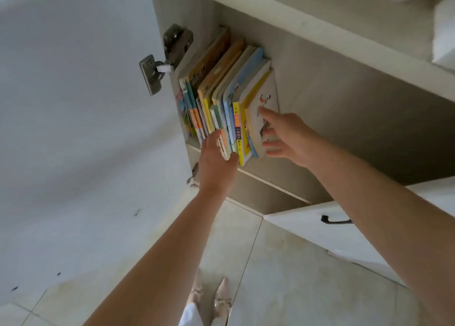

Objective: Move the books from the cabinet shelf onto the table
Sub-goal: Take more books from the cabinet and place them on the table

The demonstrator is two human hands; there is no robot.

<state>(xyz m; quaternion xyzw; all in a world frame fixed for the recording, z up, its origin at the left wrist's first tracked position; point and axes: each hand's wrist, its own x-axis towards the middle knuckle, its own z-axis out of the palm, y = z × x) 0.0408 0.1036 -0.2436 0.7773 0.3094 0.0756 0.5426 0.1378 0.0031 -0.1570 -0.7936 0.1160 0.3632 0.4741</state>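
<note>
A row of several colourful books (pixel 221 91) stands upright at the left end of a cabinet shelf (pixel 275 178). My left hand (pixel 215 163) reaches up to the front of the row, fingers slipped in among the spines near the middle and thumb against the yellow spine. My right hand (pixel 285 138) lies spread against the cover of the white outermost book (pixel 264 106) at the row's right end. No book is lifted off the shelf. No table is in view.
The open white cabinet door (pixel 73 128) with metal hinges (pixel 167 54) hangs on the left. A second white door with a black handle (pixel 334 219) stands open lower right. Tiled floor (pixel 270 264) and my shoes (pixel 214 298) lie below.
</note>
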